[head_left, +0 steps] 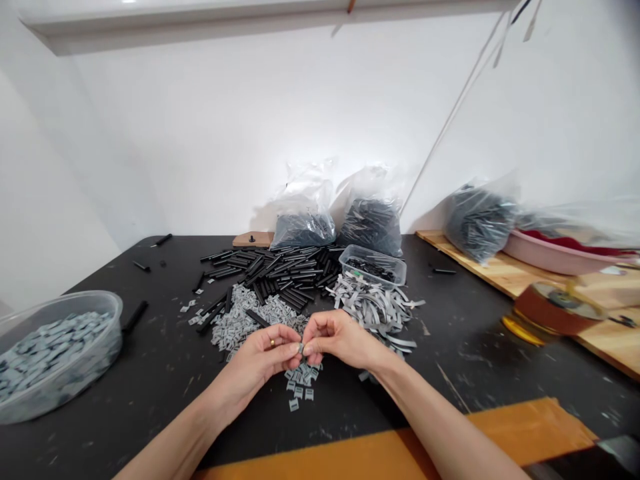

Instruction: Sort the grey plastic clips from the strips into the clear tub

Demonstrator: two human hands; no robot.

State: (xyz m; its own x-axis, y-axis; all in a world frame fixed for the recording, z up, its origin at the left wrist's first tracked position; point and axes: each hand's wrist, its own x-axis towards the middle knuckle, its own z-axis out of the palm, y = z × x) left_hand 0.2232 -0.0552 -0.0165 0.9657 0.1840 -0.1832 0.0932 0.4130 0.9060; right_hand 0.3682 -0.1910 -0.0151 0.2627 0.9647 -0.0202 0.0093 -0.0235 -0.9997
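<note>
Here, left hand [260, 351] and right hand [340, 339] curl closed, fingertips pinching a small grey plastic clip [301, 348] between them, just above scattered grey clips [300, 385].

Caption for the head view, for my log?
Left hand and right hand pinch a small grey clip above loose clips on a black table.

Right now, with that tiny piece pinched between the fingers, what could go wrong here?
The small grey clip pinched between the left hand and right hand could slip and get lost among the loose grey clips just below. Those loose clips also lie close to the grey strips and black tubes, so a careless brush of either hand might mix the piles.
</note>
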